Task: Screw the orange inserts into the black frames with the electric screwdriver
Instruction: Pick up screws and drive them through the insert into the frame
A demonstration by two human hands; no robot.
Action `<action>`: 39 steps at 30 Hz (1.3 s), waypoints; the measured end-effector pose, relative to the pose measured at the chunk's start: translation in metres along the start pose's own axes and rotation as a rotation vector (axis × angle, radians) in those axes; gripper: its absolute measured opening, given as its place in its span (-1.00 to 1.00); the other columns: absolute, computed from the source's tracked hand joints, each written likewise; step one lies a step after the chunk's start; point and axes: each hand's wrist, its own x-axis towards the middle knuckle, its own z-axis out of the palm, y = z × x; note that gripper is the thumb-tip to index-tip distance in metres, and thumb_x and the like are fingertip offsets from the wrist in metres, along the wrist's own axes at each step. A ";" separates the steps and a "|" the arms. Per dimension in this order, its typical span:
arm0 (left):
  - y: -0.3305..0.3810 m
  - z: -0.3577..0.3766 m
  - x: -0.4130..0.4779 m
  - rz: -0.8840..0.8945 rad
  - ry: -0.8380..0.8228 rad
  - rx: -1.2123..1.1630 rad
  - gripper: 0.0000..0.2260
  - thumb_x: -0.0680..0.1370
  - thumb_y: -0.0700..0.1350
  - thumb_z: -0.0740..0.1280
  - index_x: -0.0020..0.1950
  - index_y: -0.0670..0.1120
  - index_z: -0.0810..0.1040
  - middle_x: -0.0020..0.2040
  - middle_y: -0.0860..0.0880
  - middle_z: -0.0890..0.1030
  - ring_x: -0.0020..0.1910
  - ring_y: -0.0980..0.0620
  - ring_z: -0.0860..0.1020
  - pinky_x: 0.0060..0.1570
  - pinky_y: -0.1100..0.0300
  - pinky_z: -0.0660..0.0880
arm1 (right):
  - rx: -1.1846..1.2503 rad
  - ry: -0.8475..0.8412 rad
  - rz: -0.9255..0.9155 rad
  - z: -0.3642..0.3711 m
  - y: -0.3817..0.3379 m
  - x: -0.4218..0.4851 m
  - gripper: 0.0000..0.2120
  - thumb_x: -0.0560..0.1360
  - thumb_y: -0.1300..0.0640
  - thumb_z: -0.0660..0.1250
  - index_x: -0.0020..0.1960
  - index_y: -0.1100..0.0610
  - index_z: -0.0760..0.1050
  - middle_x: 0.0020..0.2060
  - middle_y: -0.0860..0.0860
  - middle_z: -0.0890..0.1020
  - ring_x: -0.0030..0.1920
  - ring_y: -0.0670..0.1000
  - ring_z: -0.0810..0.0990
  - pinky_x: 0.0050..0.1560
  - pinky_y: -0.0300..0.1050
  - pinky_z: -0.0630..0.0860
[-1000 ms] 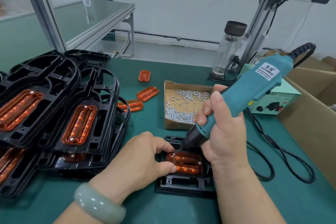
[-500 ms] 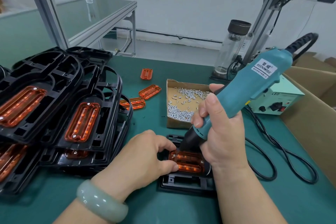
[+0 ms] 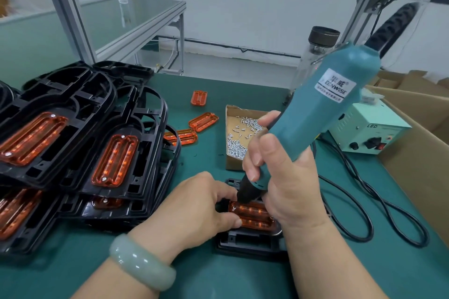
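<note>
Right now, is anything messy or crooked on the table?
The frames on the left lie in a slumped, uneven pile, not a neat stack. Loose inserts lie scattered at different angles beside the screw box.

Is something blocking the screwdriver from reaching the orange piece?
Nothing visible is. The electric screwdriver, gripped by the right hand, sits with its tip on the orange insert, at its far corner. The left hand holds the insert just beside the tip, not under it.
</note>
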 end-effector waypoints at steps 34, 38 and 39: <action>-0.001 0.000 0.004 -0.033 0.000 0.047 -0.66 0.33 0.20 0.49 0.06 0.21 0.60 -0.23 0.17 0.44 -0.27 0.24 0.40 -0.35 0.43 0.24 | 0.010 -0.030 0.010 -0.006 -0.002 0.001 -0.71 0.39 0.08 0.45 0.06 0.08 0.48 -0.46 -0.06 0.47 -0.54 -0.05 0.40 -0.39 -0.21 0.39; 0.000 0.002 0.003 -0.061 0.003 0.047 -0.62 0.32 0.20 0.50 0.10 0.21 0.60 -0.17 0.19 0.44 -0.14 0.17 0.45 -0.20 0.34 0.34 | 0.117 -0.034 -0.073 -0.010 -0.008 0.006 -0.65 0.36 -0.05 0.52 0.07 0.04 0.53 -0.45 -0.08 0.48 -0.52 -0.09 0.43 -0.36 -0.18 0.35; 0.000 0.002 0.003 -0.066 0.004 0.040 -0.60 0.31 0.20 0.51 0.12 0.23 0.59 -0.15 0.20 0.45 -0.11 0.16 0.46 -0.15 0.32 0.36 | 0.141 -0.015 -0.079 -0.012 -0.010 0.007 -0.63 0.36 -0.04 0.52 0.08 0.06 0.51 -0.44 -0.08 0.47 -0.52 -0.10 0.43 -0.35 -0.16 0.35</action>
